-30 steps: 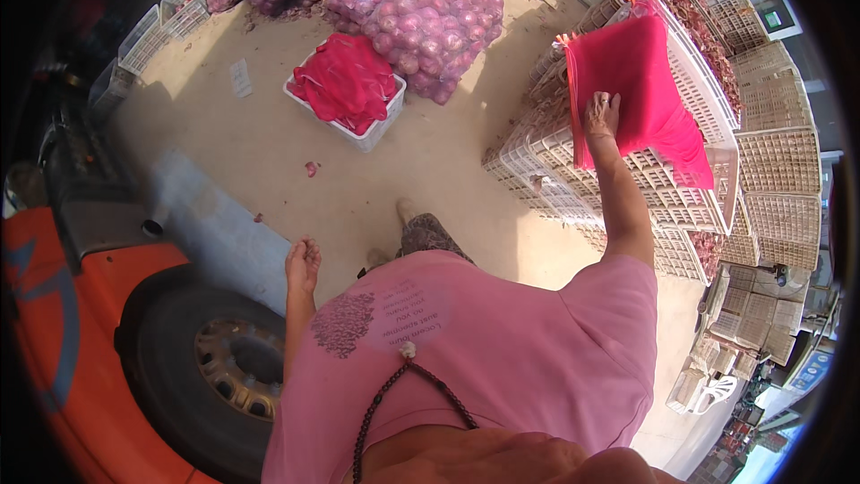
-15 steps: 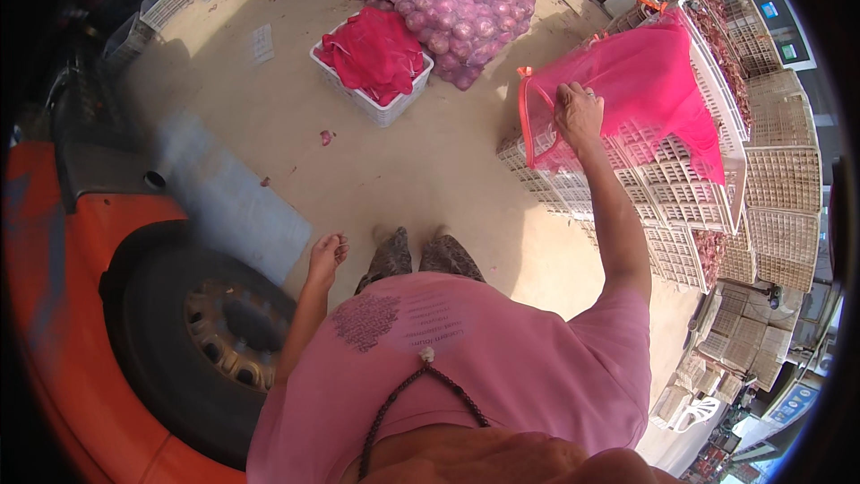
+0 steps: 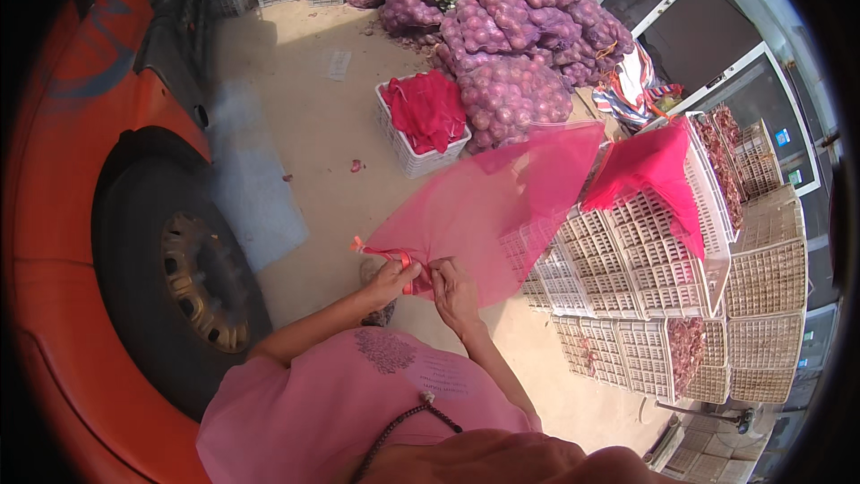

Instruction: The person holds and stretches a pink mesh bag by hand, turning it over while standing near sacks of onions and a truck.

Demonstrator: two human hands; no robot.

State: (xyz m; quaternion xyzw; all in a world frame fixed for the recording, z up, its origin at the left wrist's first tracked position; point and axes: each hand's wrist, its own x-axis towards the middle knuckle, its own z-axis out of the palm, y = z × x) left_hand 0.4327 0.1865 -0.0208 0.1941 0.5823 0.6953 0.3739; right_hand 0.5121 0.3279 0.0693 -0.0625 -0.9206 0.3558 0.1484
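A sheer pink mesh bag point(image 3: 502, 206) stretches out in front of me, its far end reaching over toward the stacked crates. My left hand point(image 3: 391, 285) is closed on its mouth, where an orange-red drawstring band point(image 3: 408, 271) runs along the edge. Right beside it, my right hand point(image 3: 454, 291) pinches the mesh near the same edge. Through the thin mesh the floor and part of the crates show. More folded pink mesh bags point(image 3: 640, 166) drape over the top of the crate stack point(image 3: 618, 260) to the right.
A white crate point(image 3: 394, 130) heaped with red mesh bags stands ahead. Behind it lie large net sacks of purple onions point(image 3: 520, 94). An orange vehicle with a black tyre point(image 3: 152, 260) is close on my left, beside a pale flat sheet point(image 3: 255, 188). Crates point(image 3: 766, 278) pile up on the right.
My right hand has pulled one mesh bag off the crate stack and brought it in front of me. My left hand, formerly away from the bags, now grips its mouth. The view has turned.
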